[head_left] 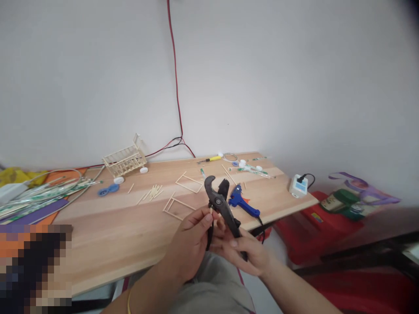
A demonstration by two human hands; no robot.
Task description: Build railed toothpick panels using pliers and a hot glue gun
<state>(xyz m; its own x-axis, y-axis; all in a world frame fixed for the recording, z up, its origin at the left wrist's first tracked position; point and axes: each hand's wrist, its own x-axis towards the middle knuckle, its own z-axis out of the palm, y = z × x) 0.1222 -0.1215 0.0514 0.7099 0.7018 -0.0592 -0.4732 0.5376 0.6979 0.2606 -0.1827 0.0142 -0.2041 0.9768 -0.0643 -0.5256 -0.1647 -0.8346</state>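
**Q:** What do the hands hold?

**A:** The right hand (245, 255) is wrapped round the handles of black cutters (218, 201). The hooked blade points up and away, above both hands, and stands apart from its opposite half. The left hand (193, 237) pinches a short pale stick (211, 211) between thumb and fingertips, pressed against the cutters just below the blade. The two hands sit close together, fingers overlapping, over the person's lap at the near edge of the table (114, 244).

**Q:** And beyond them?

**A:** Just past the right hand lies a blue glue gun (244, 204), partly behind the cutters. Ahead of the left hand lies a near frame (176, 205) of thin sticks, with a far frame (189, 182) behind it and loose sticks (153, 192) further left. Well beyond the left hand, by the wall, stands a small stick basket (124, 160). Far to the right of the right hand, a white socket block (298, 185) sits at the table's corner.
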